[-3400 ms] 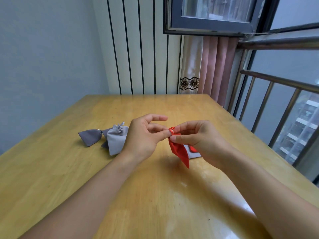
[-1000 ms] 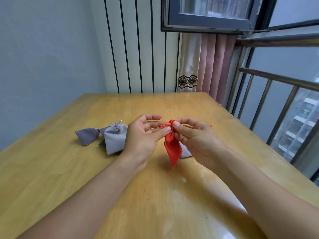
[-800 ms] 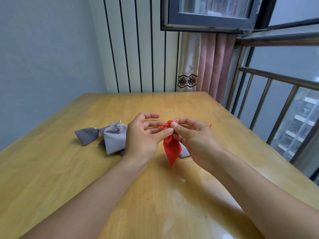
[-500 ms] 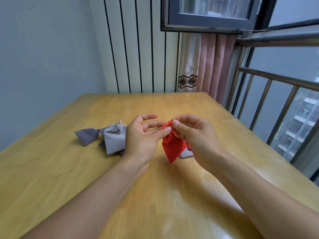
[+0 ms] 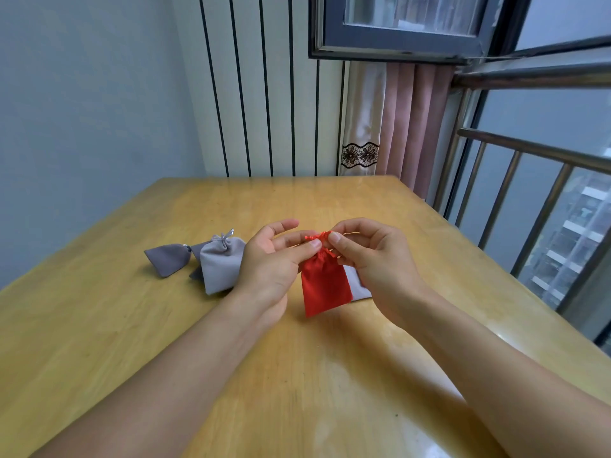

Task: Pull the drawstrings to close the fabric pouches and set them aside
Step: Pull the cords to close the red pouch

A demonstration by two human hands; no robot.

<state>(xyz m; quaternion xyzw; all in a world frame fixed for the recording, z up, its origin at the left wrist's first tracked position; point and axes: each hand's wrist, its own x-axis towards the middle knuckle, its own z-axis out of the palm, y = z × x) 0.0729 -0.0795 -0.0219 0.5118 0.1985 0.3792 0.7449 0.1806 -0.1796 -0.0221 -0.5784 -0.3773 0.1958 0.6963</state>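
Above the table [image 5: 139,332], right of 2 closed grey pouches [image 5: 218,262], the red pouch [image 5: 325,285] is held up. Its gathered neck is pinched by the left hand [image 5: 274,259] and right hand [image 5: 370,256]. The strings should be drawn apart evenly until the neck is cinched.

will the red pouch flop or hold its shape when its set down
Probably flops: the red pouch hangs limp from the pinching fingers of both hands. Likely light and flat, seemingly empty. Unlikely to roll, like the light grey pouch lying slumped.

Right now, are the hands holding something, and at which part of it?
Both hold the red pouch at its gathered top: the left hand and right hand pinch the neck there, and the body hangs below.
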